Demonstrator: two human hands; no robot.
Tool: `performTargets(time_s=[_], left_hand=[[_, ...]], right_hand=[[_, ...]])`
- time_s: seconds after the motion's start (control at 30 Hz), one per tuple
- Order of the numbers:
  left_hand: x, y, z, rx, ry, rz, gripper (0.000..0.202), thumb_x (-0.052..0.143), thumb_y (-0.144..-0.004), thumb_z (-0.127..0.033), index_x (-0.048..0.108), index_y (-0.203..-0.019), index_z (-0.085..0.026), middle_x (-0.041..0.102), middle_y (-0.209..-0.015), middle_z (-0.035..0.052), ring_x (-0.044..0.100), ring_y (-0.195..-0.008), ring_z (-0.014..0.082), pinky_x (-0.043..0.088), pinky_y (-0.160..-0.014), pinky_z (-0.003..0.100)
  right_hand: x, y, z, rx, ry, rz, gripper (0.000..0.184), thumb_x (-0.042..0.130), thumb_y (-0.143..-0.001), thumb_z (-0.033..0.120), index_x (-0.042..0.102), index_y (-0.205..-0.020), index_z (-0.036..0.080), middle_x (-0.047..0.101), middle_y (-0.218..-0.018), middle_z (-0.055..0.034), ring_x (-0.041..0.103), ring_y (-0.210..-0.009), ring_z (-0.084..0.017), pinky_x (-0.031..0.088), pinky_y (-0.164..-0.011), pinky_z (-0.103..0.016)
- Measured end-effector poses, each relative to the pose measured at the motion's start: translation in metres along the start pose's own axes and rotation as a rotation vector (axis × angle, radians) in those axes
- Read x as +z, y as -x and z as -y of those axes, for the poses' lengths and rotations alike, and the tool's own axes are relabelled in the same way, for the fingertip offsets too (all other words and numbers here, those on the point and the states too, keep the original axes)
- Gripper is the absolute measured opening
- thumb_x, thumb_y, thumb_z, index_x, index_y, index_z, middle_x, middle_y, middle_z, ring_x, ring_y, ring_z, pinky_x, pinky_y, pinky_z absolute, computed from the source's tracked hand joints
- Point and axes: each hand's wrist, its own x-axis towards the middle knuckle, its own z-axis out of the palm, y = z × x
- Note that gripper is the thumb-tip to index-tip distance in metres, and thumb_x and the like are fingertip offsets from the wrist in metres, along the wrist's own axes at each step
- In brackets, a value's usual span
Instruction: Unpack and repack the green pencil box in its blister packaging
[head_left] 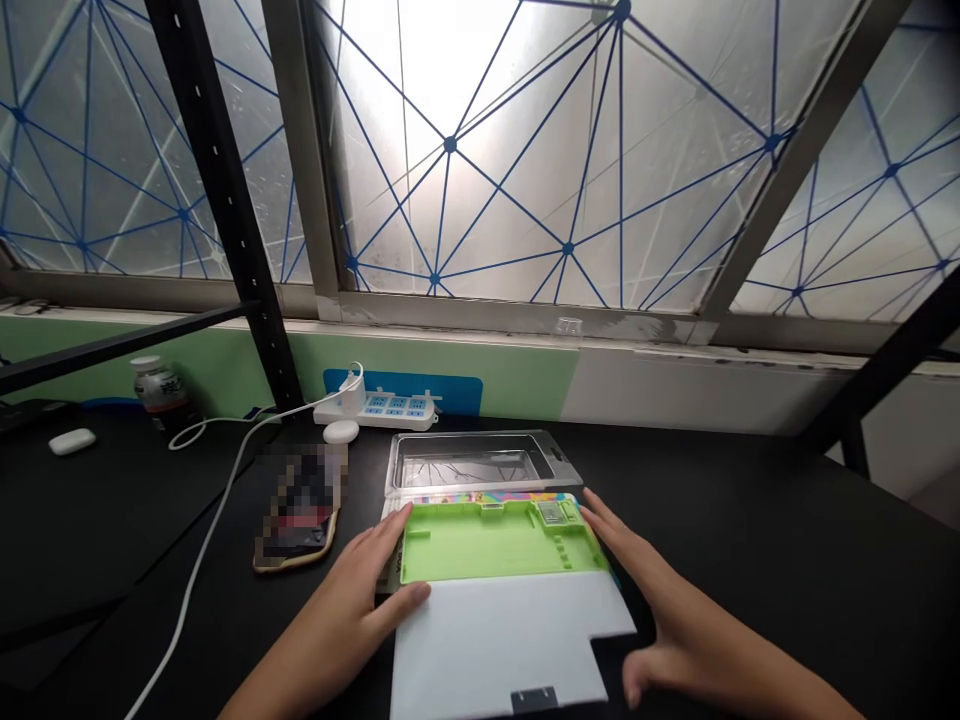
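A shallow light-green plastic tray (480,540) lies on the black table, with moulded ridges and a small metallic piece at its upper right. Over its near side is a flat white panel (495,640) with a notch at the lower right and a dark rectangle at its bottom edge. My left hand (367,580) rests along the left edge, fingers stretched out and thumb on the white panel. At the right side, my right hand (645,590) has its fingers extended along the tray's edge, thumb held apart. A colourful printed strip (495,497) shows behind the tray.
A clear plastic blister pack (480,460) lies behind the tray. To the left are a phone (300,510), a white cable (217,520), a round white case (341,432) and a power strip (397,408). Farther left stands a bottle (159,390). Black metal posts (225,200) frame the table.
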Motion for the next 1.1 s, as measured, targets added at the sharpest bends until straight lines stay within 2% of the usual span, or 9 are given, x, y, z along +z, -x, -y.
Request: performTargets(time_s=[0.07,0.13,0.23,0.37,0.53,0.63,0.8,0.97,1.1], left_hand=[[0.001,0.001,0.002,0.028,0.004,-0.034,0.068,0.046,-0.098,-0.055,0.027,-0.157,-0.026,0.034,-0.159,0.0074,0.034,-0.145,0.0324,0.033,-0.115,0.053],[0.0,0.002,0.004,0.047,0.03,-0.054,0.063,0.037,-0.101,-0.055,0.029,-0.156,-0.026,0.036,-0.158,0.0067,0.036,-0.144,0.0308,0.034,-0.115,0.052],[-0.001,0.004,0.007,0.047,0.102,-0.057,0.063,0.025,-0.102,-0.059,0.03,-0.156,-0.027,0.034,-0.159,0.0048,0.033,-0.145,0.0297,0.032,-0.116,0.051],[-0.002,0.004,0.007,0.064,0.189,-0.054,0.071,0.018,-0.098,-0.068,0.026,-0.157,-0.028,0.03,-0.161,0.0035,0.029,-0.147,0.0296,0.027,-0.118,0.05],[-0.001,0.002,0.003,0.087,0.211,-0.051,0.083,0.022,-0.094,-0.076,0.014,-0.16,-0.026,0.039,-0.157,0.0096,0.035,-0.145,0.0297,0.032,-0.116,0.048],[0.002,0.003,0.003,0.168,0.11,-0.087,0.084,0.038,-0.094,-0.071,0.011,-0.16,-0.027,0.042,-0.155,0.0117,0.038,-0.143,0.0314,0.035,-0.115,0.046],[0.004,-0.001,-0.012,0.339,-0.108,-0.302,0.092,0.065,-0.088,-0.055,0.01,-0.159,-0.033,0.034,-0.16,0.0096,0.037,-0.144,0.0331,0.035,-0.116,0.046],[-0.015,-0.047,-0.045,0.252,-0.169,-0.378,0.081,0.058,-0.093,-0.051,0.018,-0.157,-0.021,0.036,-0.158,0.0141,0.031,-0.147,0.031,0.034,-0.116,0.047],[-0.028,-0.088,-0.047,0.137,-0.271,-0.313,0.078,0.057,-0.092,-0.052,0.033,-0.152,-0.01,0.037,-0.156,0.019,0.028,-0.147,0.0344,0.03,-0.117,0.049]], right_hand=[[0.005,-0.001,-0.013,0.083,-0.057,0.021,0.126,0.085,-0.062,0.058,0.01,-0.159,0.031,0.028,-0.162,-0.0146,0.03,-0.144,-0.041,0.037,-0.111,-0.056],[0.007,-0.003,-0.017,0.147,-0.11,0.001,0.106,0.079,-0.072,0.054,0.021,-0.158,0.031,0.039,-0.157,-0.0131,0.037,-0.141,-0.039,0.039,-0.11,-0.056],[0.006,-0.008,-0.013,0.174,-0.206,-0.058,0.076,0.066,-0.085,0.053,0.04,-0.152,0.029,0.05,-0.149,-0.0119,0.048,-0.135,-0.036,0.043,-0.109,-0.054],[0.001,-0.013,-0.005,0.206,-0.264,-0.102,0.055,0.053,-0.093,0.053,0.054,-0.141,0.027,0.059,-0.142,-0.0099,0.056,-0.129,-0.031,0.048,-0.106,-0.046],[0.009,-0.012,-0.006,0.198,-0.175,-0.142,0.067,0.065,-0.087,0.051,0.045,-0.146,0.027,0.059,-0.142,-0.0106,0.058,-0.127,-0.031,0.049,-0.106,-0.046],[0.017,-0.007,-0.01,0.151,-0.11,-0.191,0.065,0.066,-0.087,0.046,0.046,-0.146,0.026,0.06,-0.14,-0.0118,0.06,-0.124,-0.031,0.051,-0.104,-0.048],[0.009,-0.008,-0.008,0.027,-0.029,-0.321,0.052,0.061,-0.091,0.041,0.052,-0.141,0.03,0.063,-0.136,-0.0086,0.061,-0.122,-0.03,0.054,-0.1,-0.046],[-0.02,-0.06,-0.006,0.042,-0.035,-0.351,0.051,0.056,-0.094,0.044,0.053,-0.141,0.026,0.062,-0.137,-0.0101,0.062,-0.121,-0.03,0.054,-0.098,-0.045],[-0.022,-0.111,-0.015,0.05,-0.012,-0.299,0.052,0.052,-0.095,0.046,0.052,-0.142,0.022,0.063,-0.136,-0.0115,0.063,-0.12,-0.03,0.053,-0.097,-0.046]])
